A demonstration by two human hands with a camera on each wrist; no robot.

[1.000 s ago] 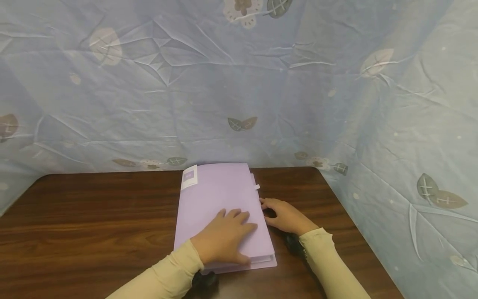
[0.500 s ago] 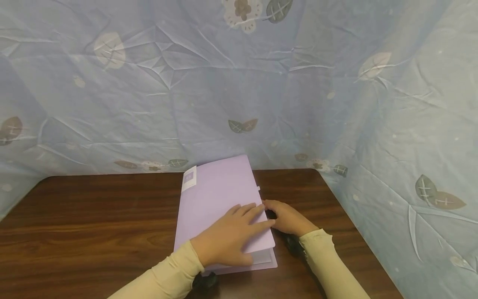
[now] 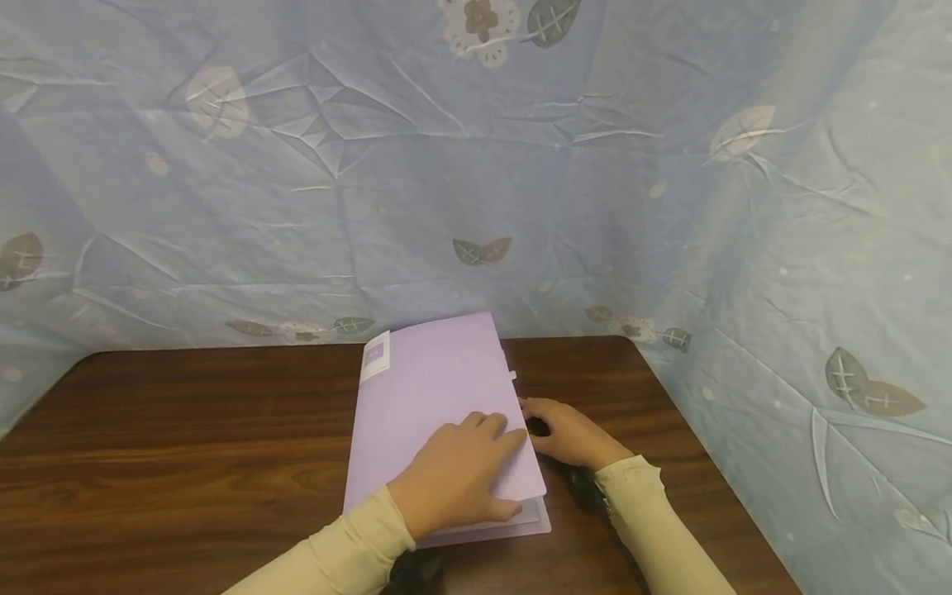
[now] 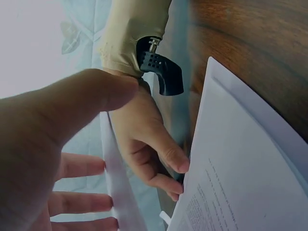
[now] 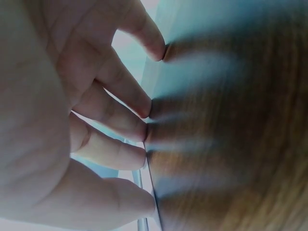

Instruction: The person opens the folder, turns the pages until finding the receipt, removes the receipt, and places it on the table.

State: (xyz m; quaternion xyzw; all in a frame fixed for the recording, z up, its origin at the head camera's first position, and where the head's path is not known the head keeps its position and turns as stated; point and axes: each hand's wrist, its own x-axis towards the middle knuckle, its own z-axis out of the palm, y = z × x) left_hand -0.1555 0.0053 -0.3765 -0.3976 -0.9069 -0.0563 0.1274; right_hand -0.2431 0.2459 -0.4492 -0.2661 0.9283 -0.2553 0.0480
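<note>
A light purple document folder point(image 3: 431, 380) lies on the table with its cover raised along the right side. My left hand point(image 3: 457, 475) touches the outside of the cover, its fingertips by the right edge and its thumb at the near edge. In the left wrist view the raised cover point(image 4: 121, 197) shows edge-on against the fingertips, and a printed page point(image 4: 226, 178) shows inside the folder. My right hand point(image 3: 573, 434) rests at the folder's right edge. In the right wrist view its fingertips point(image 5: 156, 48) touch the wood, with the thumb against the folder's edge.
A dark wood table point(image 3: 186, 438) spreads under the folder. A patterned blue-grey cloth point(image 3: 416, 207) hangs behind and to the right. The folder bears a white label point(image 3: 375, 355) at its far left corner and a small white tab point(image 3: 512, 375) on its right. A black wrist camera point(image 4: 163, 72) sits under the right sleeve.
The cover has tilted up from nearly flat, then sunk slightly. My left fingers moved right to the cover's edge and drew back a little. The right hand has stayed in place.
</note>
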